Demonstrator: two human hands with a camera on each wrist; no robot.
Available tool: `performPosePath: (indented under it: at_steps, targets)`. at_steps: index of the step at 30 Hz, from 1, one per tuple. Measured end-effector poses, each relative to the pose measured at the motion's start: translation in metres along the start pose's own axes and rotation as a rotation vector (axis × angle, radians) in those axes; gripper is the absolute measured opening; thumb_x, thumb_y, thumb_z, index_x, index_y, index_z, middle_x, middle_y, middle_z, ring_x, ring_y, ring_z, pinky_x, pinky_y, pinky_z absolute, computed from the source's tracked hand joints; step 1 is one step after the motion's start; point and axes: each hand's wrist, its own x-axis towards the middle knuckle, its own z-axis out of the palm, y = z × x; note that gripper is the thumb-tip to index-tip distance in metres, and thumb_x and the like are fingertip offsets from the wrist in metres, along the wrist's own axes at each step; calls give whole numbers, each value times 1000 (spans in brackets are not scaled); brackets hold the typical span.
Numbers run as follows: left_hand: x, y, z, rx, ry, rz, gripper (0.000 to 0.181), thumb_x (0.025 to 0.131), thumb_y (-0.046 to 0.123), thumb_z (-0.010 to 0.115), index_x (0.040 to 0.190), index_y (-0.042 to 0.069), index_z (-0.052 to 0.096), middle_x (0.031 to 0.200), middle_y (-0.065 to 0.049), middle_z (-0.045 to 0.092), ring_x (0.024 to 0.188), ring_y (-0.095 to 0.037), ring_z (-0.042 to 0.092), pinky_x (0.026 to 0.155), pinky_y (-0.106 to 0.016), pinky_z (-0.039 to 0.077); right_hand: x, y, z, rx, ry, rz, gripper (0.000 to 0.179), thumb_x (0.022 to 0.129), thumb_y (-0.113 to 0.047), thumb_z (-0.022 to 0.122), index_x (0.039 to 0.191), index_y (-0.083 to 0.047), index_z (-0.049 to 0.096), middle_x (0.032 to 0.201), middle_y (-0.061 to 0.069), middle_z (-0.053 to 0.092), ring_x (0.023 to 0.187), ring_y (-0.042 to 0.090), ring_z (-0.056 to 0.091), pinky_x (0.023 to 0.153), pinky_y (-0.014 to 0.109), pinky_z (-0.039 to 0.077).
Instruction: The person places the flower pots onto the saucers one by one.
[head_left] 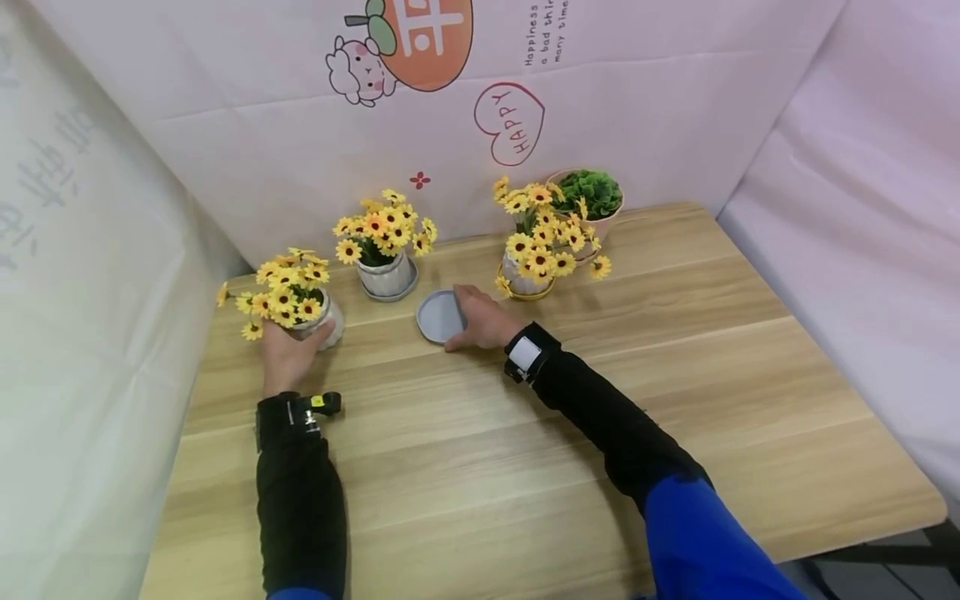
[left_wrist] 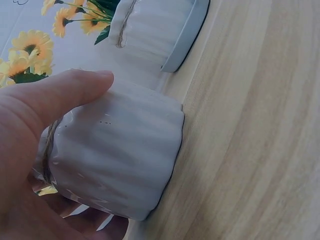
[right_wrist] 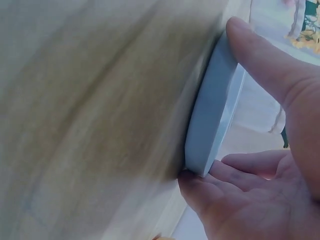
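Observation:
At the table's left, my left hand (head_left: 288, 357) grips a white ribbed flower pot (left_wrist: 120, 150) of yellow daisies (head_left: 285, 293), thumb on one side and fingers round the other. The pot stands on the wood or just over it; I cannot tell which. No saucer shows under it. Further right, my right hand (head_left: 486, 321) holds a grey-blue round saucer (head_left: 437, 317) by its rim, thumb and fingers on opposite edges. In the right wrist view the saucer (right_wrist: 212, 107) lies flat at the tabletop, with nothing on it.
Between the hands, farther back, a white daisy pot (head_left: 386, 277) stands on a grey saucer. Right of the right hand, another daisy pot (head_left: 517, 275) sits on a yellow saucer. Behind it is a pink pot (head_left: 602, 225) with a leafy green plant. A printed cloth (head_left: 262, 150) hangs behind the table.

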Motion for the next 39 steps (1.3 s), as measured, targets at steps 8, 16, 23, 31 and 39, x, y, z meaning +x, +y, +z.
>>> performPosePath:
  at_steps: [8, 16, 23, 31, 39]
  targets:
    - [1, -2, 1, -2, 10, 7, 109, 91, 34, 84, 170, 19, 10, 176, -7, 23, 164, -25, 21, 136, -41, 14, -12, -4, 3, -18, -42, -30, 117, 86, -37, 89, 167, 2, 14, 172, 24, 25, 155, 37, 37, 129, 46, 36]
    - [-1, -1, 1, -16, 20, 28, 107, 92, 30, 83, 170, 20, 11, 176, -6, 23, 163, -23, 22, 136, -40, 14, -24, -9, 6, -62, -73, -76, 117, 85, -36, 90, 166, 4, 16, 172, 25, 27, 159, 37, 32, 131, 46, 31]
    - [1, -1, 3, -23, 17, 36, 107, 92, 29, 83, 170, 19, 10, 176, -6, 24, 163, -22, 22, 136, -39, 14, -34, -12, 10, -54, -108, -82, 120, 83, -34, 92, 167, 3, 15, 172, 24, 26, 158, 37, 33, 131, 45, 32]
    - [1, -2, 3, -30, 9, 31, 108, 92, 29, 83, 170, 21, 9, 177, -4, 22, 164, -22, 20, 136, -39, 13, -47, -17, 15, -21, -134, -87, 121, 81, -30, 93, 168, 1, 15, 173, 23, 23, 158, 37, 33, 130, 45, 33]
    - [2, -2, 3, -21, 12, 26, 109, 92, 30, 83, 170, 22, 8, 177, -4, 21, 164, -21, 19, 136, -39, 13, -56, -19, 20, -12, -154, -96, 121, 82, -31, 93, 168, -1, 14, 174, 24, 20, 157, 39, 34, 128, 47, 36]
